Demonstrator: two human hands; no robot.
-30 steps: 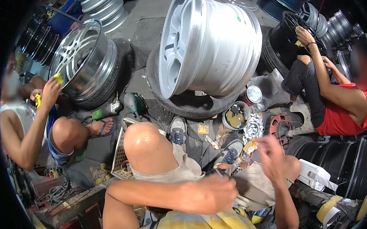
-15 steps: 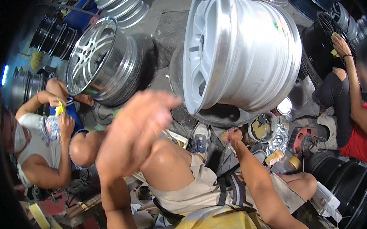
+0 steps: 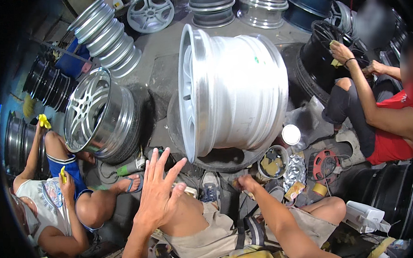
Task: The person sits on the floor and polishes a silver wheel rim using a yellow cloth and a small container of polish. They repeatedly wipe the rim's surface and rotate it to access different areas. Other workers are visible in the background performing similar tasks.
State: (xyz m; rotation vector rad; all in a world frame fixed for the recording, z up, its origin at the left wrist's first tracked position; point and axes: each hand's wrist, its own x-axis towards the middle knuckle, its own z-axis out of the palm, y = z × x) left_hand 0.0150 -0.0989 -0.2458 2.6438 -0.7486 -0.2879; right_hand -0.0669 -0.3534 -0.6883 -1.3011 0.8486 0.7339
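Observation:
In front of me a large silver wheel rim (image 3: 242, 89) rests on its side on top of a tire (image 3: 176, 130). My left hand (image 3: 159, 199) is raised with fingers spread and nothing in it, near the rim's lower left edge but apart from it. Low by my shoe (image 3: 210, 187), my right hand (image 3: 247, 185) has its fingers curled round a small brownish thing that I cannot make out. Just beyond that hand is a round tub (image 3: 285, 154) with yellowish pieces inside.
To the left, a person holding yellow cloths (image 3: 44, 121) sits by a chrome rim (image 3: 122, 117) on a tire. At right, another person works on a black rim (image 3: 313, 62). Nearby lie a white lid (image 3: 291, 134), tape roll (image 3: 319, 190) and red reel (image 3: 324, 164). Stacked rims (image 3: 212, 7) stand behind.
My left hand has moved back from the rim and its fingers have spread. The view has shifted, showing more stacked rims behind. The person at left has moved one cloth outward.

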